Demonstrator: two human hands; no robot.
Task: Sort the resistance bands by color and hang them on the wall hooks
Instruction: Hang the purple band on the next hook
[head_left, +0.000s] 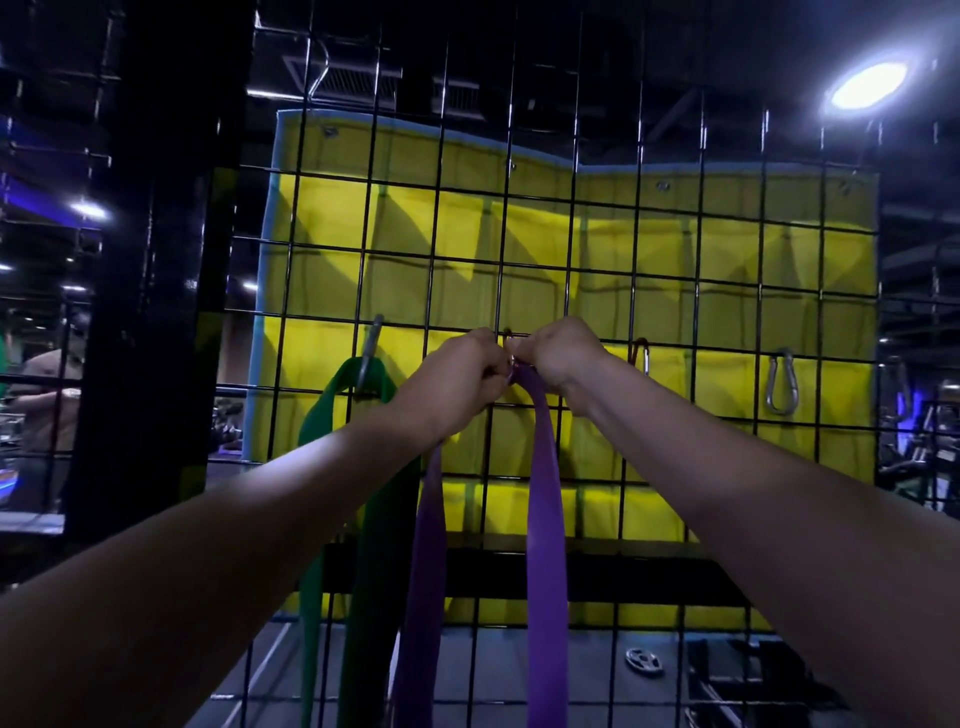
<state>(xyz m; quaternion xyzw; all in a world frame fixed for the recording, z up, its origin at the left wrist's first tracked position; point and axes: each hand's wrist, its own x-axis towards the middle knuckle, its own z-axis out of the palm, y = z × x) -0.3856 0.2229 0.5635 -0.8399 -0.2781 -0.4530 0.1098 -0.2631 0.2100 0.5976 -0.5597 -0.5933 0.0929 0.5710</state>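
A purple band (545, 519) hangs below the grip; left of it, a green band (374, 519). Behind both, a black wire grid (670, 291) crosses a yellow, blue-edged cloth (727, 260).

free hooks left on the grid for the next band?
Free: the silver carabiner far right, nothing on it; probably the red-and-silver clips beside the right hand. Crowded: green band on its hook, then both hands bunched around the purple band.

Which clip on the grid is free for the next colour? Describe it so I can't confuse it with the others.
Start at the black wire grid with the yellow fabric panel behind it. Follow the row of clips rightward, past the green band and the purple band both hands are working on. The free one is the silver carabiner farthest right: bare, with no band on it.
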